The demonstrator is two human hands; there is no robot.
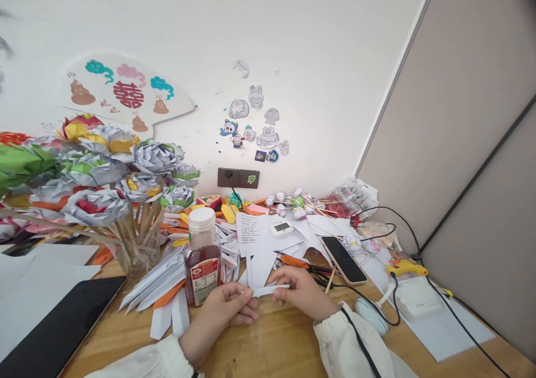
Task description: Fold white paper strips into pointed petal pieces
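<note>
My left hand (235,305) pinches one end of a narrow folded white paper strip (268,291) just above the wooden table. At the strip's other end, the thumb and fingers of my right hand (300,291) are closed on it. Close to my left hand stands a jar of dark reddish liquid (203,258) with a white lid. Folded white paper pieces (153,277) lie in a pile left of the jar, with some orange ones among them. Behind my hands are loose white sheets, one a printed sheet (248,233), and a small white digital timer (282,229).
Paper flowers on sticks (100,205) fill a clear container at the left, beside a black tablet (62,328). On the right lie a phone (344,259), cables, a yellow glue gun (406,268) and a white box (419,298). Small wrapped balls on sticks (298,202) lie along the wall.
</note>
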